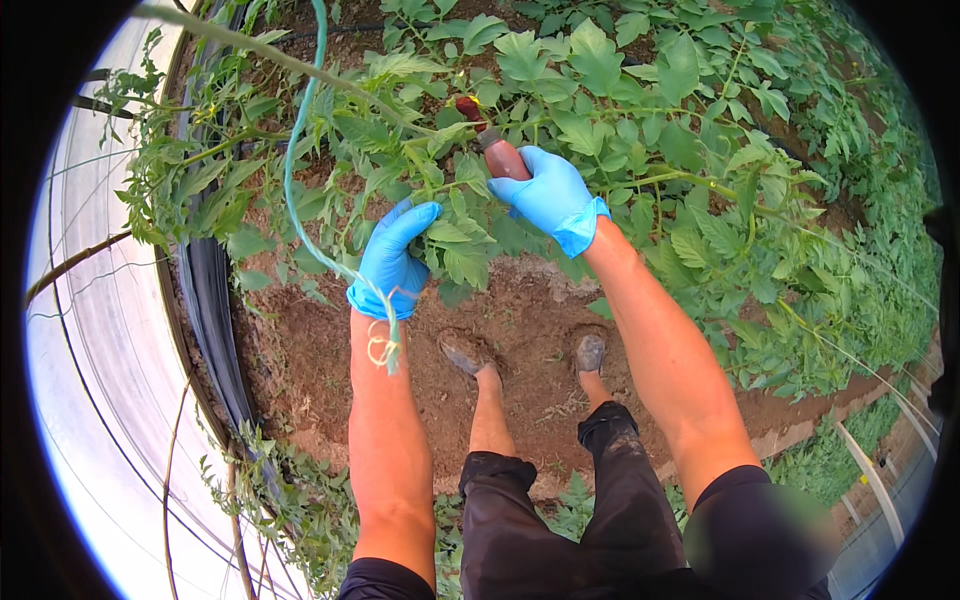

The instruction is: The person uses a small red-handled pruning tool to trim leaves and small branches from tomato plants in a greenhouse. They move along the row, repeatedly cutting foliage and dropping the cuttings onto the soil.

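Observation:
My right hand (546,189), in a blue disposable glove, is closed around a small reddish-brown bottle or bulb (504,159) with a grey neck and a dark red tip. That tip touches or lies very near a yellow flower (474,100) on a tomato plant (596,60). My left hand (397,251), also gloved in blue, is curled at the lower leaves (461,247) of the plant, its thumb bent over; whether it grips a stem or leaf is hidden. A teal twine (292,172) hangs in front of the left wrist, with a frayed, knotted end.
Black plastic sheeting or hose (214,300) runs along the left, beside a whitish greenhouse film wall (97,315). Brown soil (525,315) lies under my feet. Dense tomato foliage (847,247) fills the right, with support strings slanting through it. More plants grow behind my legs.

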{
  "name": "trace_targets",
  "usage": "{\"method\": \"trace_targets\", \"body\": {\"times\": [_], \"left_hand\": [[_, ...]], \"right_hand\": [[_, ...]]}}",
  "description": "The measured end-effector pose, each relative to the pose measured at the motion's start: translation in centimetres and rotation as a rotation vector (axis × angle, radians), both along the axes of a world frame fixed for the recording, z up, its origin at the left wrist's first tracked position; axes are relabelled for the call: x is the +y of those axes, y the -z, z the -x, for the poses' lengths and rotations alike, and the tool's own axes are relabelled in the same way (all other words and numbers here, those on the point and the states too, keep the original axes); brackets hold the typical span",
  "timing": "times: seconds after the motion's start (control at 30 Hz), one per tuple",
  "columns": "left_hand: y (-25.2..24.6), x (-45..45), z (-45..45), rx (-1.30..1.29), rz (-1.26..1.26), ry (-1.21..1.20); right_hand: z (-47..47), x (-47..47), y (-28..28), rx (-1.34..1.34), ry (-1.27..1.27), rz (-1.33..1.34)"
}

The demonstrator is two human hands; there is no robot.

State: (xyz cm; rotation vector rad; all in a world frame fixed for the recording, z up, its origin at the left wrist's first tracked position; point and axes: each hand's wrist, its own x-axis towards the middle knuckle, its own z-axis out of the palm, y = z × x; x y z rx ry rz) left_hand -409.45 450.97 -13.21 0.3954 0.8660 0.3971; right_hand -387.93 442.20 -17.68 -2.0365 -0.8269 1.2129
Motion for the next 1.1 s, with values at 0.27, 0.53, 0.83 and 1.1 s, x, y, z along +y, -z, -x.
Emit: {"method": "trace_targets", "body": {"times": [0.27,0.53,0.83,1.1], "left_hand": [[0.4,-0.1,0.5,0.013,0.000,0.003],[3.2,0.0,2.4,0.070,-0.013,-0.019],[3.4,-0.4,2.1,0.030,-0.019,-0.022],[1.2,-0.6,0.0,0.114,-0.069,0.019]], "right_hand": [[-1.2,0.2,-1.0,0.138,0.185,-0.109],[-2.7,2.2,-1.2,0.225,0.078,0.113],[-3.7,3.1,-3.1,0.210,0.026,0.033],[-3.4,1.4,-6.3,0.212,0.161,-0.048]]}}
